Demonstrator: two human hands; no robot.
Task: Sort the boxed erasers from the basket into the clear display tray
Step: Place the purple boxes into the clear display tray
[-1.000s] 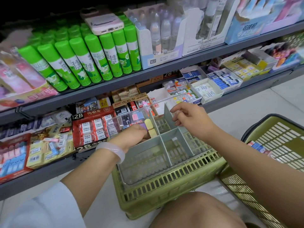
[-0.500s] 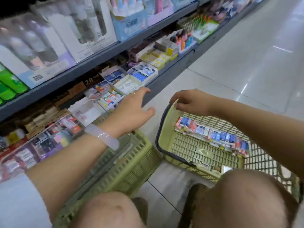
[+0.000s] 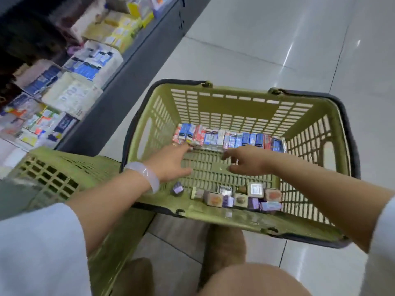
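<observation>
A green basket [image 3: 239, 97] sits on the floor in front of me. Along its far inner side lies a row of red and blue boxed erasers [image 3: 229, 138]. Near its front wall lie several small cube-like boxes [image 3: 241, 196], purple, beige and grey. Both my hands are inside the basket, just short of the eraser row. My left hand [image 3: 171, 162] has straight fingers, its fingertips at the row's left end. My right hand [image 3: 245, 160] is spread with loosely bent fingers and holds nothing. The clear display tray is out of view.
A second green basket [image 3: 55, 174] stands at the left under my left forearm. The stationery shelf [image 3: 89, 67] with boxed goods runs along the left. Glossy floor tiles [image 3: 277, 39] spread beyond the basket. My knees show at the bottom.
My view swung right from the shelf and tray to the floor basket. Both hands left the tray and moved down into the basket, toward the eraser row.
</observation>
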